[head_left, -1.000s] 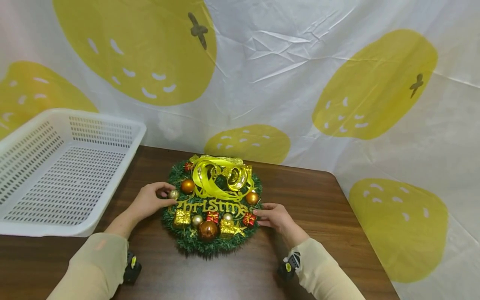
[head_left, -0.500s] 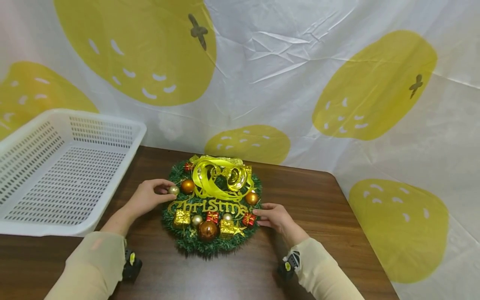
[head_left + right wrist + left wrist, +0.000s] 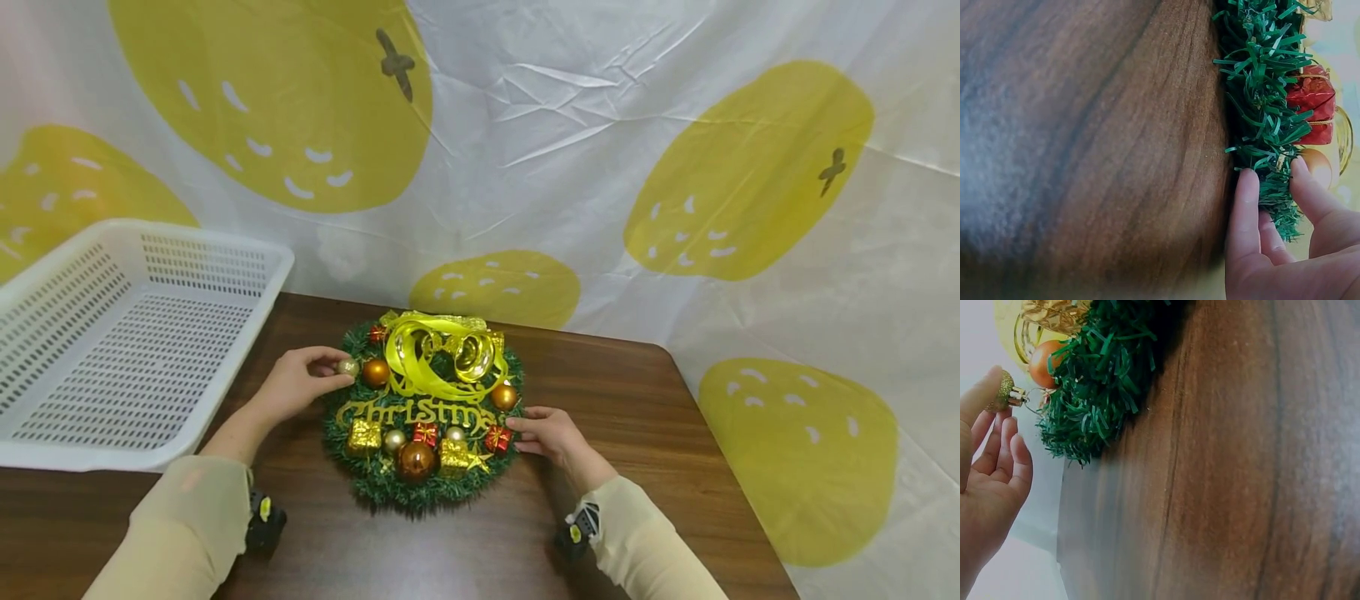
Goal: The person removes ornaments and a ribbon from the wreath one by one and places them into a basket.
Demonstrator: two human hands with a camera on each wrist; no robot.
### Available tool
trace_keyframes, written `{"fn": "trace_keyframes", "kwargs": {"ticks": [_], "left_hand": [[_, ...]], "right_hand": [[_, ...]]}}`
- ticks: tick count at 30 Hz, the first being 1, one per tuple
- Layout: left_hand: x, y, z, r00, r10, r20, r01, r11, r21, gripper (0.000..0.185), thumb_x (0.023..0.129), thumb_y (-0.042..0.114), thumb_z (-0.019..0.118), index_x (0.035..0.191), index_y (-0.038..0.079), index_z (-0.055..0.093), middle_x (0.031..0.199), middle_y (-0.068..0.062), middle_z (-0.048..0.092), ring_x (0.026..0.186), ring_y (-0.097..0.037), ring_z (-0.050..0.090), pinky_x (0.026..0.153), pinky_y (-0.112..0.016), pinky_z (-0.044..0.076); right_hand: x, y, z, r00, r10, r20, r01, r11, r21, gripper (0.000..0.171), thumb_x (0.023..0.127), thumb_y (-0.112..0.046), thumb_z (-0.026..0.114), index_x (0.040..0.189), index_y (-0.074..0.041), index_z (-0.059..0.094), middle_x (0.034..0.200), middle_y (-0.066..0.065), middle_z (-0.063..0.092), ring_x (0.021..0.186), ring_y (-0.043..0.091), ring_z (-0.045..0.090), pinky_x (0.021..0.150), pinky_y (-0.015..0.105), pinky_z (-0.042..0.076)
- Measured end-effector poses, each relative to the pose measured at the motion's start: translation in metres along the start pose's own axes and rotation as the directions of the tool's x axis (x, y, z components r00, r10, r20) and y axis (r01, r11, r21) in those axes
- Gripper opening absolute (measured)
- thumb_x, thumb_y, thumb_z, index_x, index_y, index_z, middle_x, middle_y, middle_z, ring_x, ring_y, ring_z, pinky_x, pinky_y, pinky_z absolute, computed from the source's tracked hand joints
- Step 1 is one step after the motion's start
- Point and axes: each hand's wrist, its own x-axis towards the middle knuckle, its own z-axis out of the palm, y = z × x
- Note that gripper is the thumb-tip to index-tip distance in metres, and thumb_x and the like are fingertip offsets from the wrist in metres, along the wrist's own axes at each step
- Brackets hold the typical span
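Note:
A green Christmas wreath (image 3: 408,498) lies on the wooden table, with gold "Christmas" lettering, a yellow ribbon (image 3: 438,383), baubles and small gift boxes on it. At its left edge my left hand (image 3: 300,381) pinches a glittery gold bauble (image 3: 1002,394) between thumb and fingertips. In the left wrist view, the bauble's metal cap and a thin wire loop face the greenery. An orange bauble (image 3: 376,372) sits just beside it. My right hand (image 3: 551,435) holds the wreath's right edge between thumb and fingers, near a red gift box (image 3: 1314,103).
A white perforated plastic basket (image 3: 225,367) stands at the left of the table. Behind the table hangs a pale curtain (image 3: 540,192) with yellow fruit prints. Bare wood (image 3: 637,433) extends right of the wreath to the table's edge.
My left hand, with the gold bauble in its fingertips, has moved slightly up along the wreath's left edge, uncovering the start of the lettering. The right hand and wreath have stayed put.

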Motion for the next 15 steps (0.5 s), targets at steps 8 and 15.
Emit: {"fn": "trace_keyframes", "kwargs": {"ticks": [8, 15], "left_hand": [[0.0024, 0.0031, 0.0006, 1.000, -0.021, -0.016, 0.020, 1.000, -0.019, 0.040, 0.086, 0.022, 0.068, 0.117, -0.002, 0.061, 0.107, -0.020, 0.064, 0.096, -0.028, 0.061, 0.080, -0.037, 0.053], [0.0062, 0.0094, -0.0035, 1.000, -0.018, -0.026, 0.017, 0.999, -0.034, 0.041, 0.086, 0.024, 0.067, 0.119, -0.001, 0.061, 0.111, -0.021, 0.063, 0.099, -0.029, 0.060, 0.084, -0.039, 0.052]], "right_hand": [[-0.0004, 0.0012, 0.0004, 1.000, 0.007, -0.002, -0.007, 1.000, 0.004, 0.061, 0.087, -0.004, 0.063, 0.137, 0.015, 0.032, 0.078, 0.003, 0.056, 0.060, 0.008, 0.055, 0.061, 0.024, 0.057], [0.0015, 0.0009, 0.0009, 1.000, -0.003, -0.008, 0.003, 1.000, 0.014, 0.060, 0.087, -0.003, 0.063, 0.136, 0.015, 0.033, 0.074, 0.001, 0.059, 0.059, 0.007, 0.055, 0.058, 0.022, 0.056]]}}
